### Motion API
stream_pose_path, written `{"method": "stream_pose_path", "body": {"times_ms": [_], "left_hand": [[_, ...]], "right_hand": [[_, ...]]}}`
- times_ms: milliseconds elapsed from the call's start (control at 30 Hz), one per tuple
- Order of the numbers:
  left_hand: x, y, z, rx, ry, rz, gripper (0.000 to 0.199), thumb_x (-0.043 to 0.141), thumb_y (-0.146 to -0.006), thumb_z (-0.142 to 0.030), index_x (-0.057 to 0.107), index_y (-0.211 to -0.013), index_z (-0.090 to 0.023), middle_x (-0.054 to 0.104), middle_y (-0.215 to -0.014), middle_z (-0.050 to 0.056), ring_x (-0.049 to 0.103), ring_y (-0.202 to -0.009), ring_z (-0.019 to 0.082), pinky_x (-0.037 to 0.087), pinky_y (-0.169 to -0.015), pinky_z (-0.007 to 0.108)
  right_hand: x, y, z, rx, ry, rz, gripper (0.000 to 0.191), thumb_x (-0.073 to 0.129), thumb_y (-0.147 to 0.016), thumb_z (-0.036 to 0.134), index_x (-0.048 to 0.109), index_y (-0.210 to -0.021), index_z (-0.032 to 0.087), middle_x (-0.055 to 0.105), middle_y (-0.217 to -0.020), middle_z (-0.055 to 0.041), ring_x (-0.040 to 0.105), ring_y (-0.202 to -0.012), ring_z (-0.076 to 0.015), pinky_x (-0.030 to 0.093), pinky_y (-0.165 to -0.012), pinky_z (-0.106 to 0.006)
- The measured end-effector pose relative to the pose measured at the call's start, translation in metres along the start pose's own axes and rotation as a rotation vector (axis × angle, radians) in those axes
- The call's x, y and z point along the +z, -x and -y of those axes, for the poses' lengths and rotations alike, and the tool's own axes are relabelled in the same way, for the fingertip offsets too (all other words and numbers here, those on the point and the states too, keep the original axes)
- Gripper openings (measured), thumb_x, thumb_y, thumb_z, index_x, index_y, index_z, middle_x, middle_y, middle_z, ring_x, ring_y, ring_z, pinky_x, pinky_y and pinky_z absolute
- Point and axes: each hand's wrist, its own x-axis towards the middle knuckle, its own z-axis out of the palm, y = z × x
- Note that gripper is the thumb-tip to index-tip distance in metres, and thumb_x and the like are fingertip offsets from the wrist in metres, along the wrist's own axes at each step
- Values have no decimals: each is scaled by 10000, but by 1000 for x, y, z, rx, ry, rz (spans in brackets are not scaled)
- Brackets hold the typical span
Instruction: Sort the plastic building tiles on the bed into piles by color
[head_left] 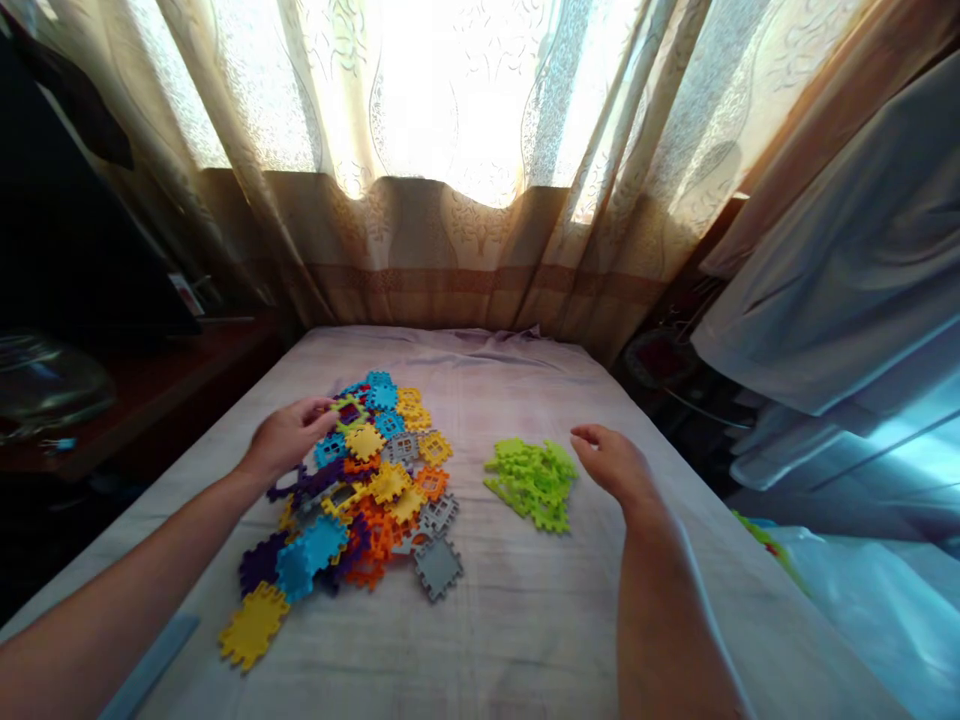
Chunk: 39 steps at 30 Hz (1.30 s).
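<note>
My left hand (289, 435) pinches a lime-green interlocking tile (349, 411) with an open middle, at the upper left of a mixed pile. Blue, yellow, orange, purple and grey interlocking tiles (390, 482) make up that pile. A separate heap of lime-green tiles (534, 480) lies to its right. Just right of this heap is my right hand (609, 462), apart from it, with the fingers curled together and the thumb side toward the heap. Whether anything sits inside those curled fingers is hidden.
The tiles lie on a pale sheet-covered surface (495, 640). Patterned curtains (450, 240) hang behind it. A dark cabinet with a screen (67, 230) stands left, and hanging clothes (840, 260) are on the right. A grey-blue strip (154, 665) lies near my left forearm.
</note>
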Motion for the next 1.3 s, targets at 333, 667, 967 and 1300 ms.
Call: {"method": "stream_pose_path", "body": {"times_ms": [333,667,967,1300], "left_hand": [[148,63,-131,170,454,382,378,549,-820,-410,670,-1083,-166,729,-814,68,657,-665,172,517,-621,288],[139,120,-107,534,-20,209,454,568,-885,-354,575,-1326,-245,570,-1390,150,502,-1308,289,356,-1137,518],[69,106,-20,461,-336,173,573,512,-903,-577,532,-1400,-292,457,-1527,101,340,-1450,335,108,-1199,618],[-3,74,22,265,-289,83,548,461,-906,-568,608,-1325,-248,489,-1503,91,407,-1408,285,267,-1181,456]], "right_hand": [[6,4,10,-71,-54,17,335,503,-891,328,751,-1096,235,760,-1085,-61,706,-949,-209,500,-827,-290],[20,-4,4,-104,-73,35,344,510,-885,347,749,-1098,222,761,-1070,-64,704,-957,-216,498,-778,-286],[33,11,36,-219,5,62,343,496,-901,353,752,-1095,232,763,-1057,-57,700,-940,-210,490,-771,-280],[24,24,42,-225,77,69,358,486,-914,364,742,-1132,241,758,-1072,-67,699,-939,-220,487,-759,-290]]}}
